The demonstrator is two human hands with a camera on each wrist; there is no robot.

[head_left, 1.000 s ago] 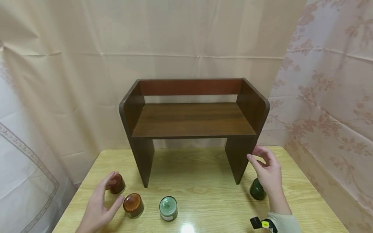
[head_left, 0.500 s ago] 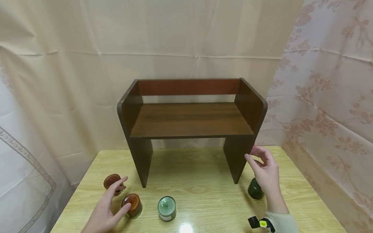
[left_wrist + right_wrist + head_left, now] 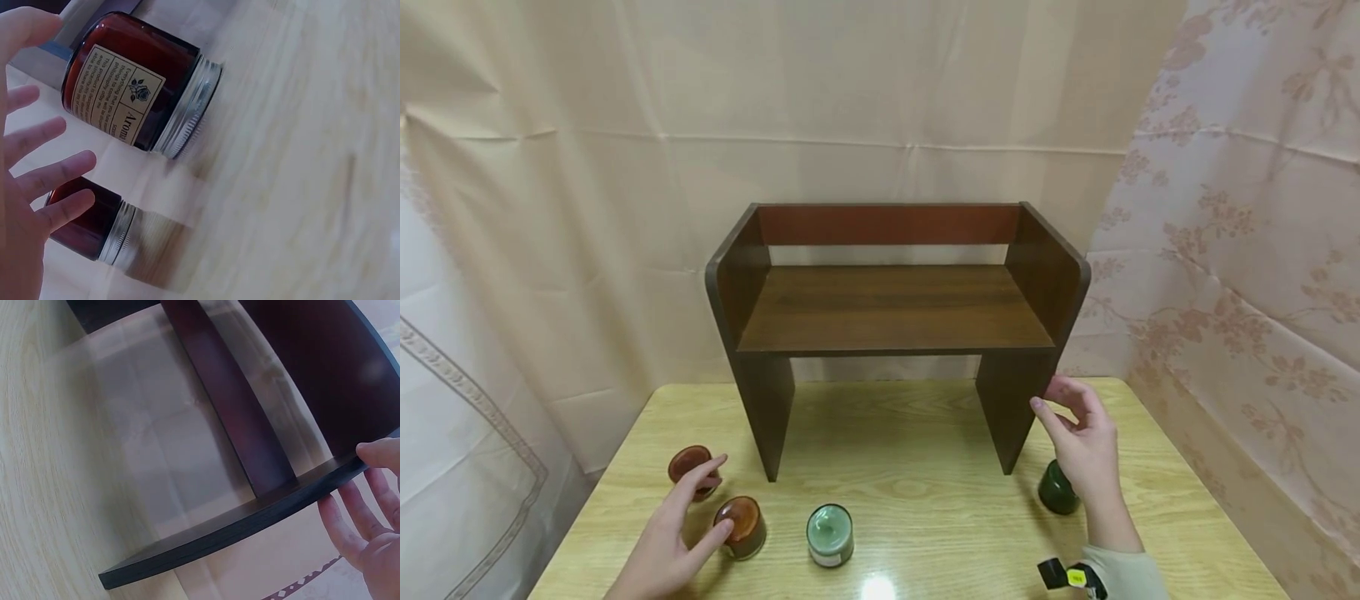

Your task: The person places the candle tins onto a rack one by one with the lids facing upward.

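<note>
My left hand (image 3: 662,537) reaches between two brown glass jars, fingers spread. Its thumb overlaps the amber jar (image 3: 747,523) in the head view, and its fingertips overlap the edge of the red-brown jar (image 3: 687,460) behind. In the left wrist view the larger jar (image 3: 134,78) bears a cream label and stands on its silver screw lid; the other jar (image 3: 87,219) is partly hidden by the fingers. My right hand (image 3: 1086,433) pinches the side panel (image 3: 269,515) of a dark wooden shelf (image 3: 895,308), thumb at the front edge, fingertips on the outer face.
A pale green jar (image 3: 830,533) stands at the table's front middle. Beside the right forearm is a dark green jar (image 3: 1057,489), partly covered by the hand. The wooden table (image 3: 880,442) ends at a beige curtain (image 3: 880,100) behind and a floral cloth (image 3: 1247,275) at right.
My left hand has shifted right, off the red-brown jar, so its thumb now overlaps the amber jar. My right hand keeps its place on the shelf.
</note>
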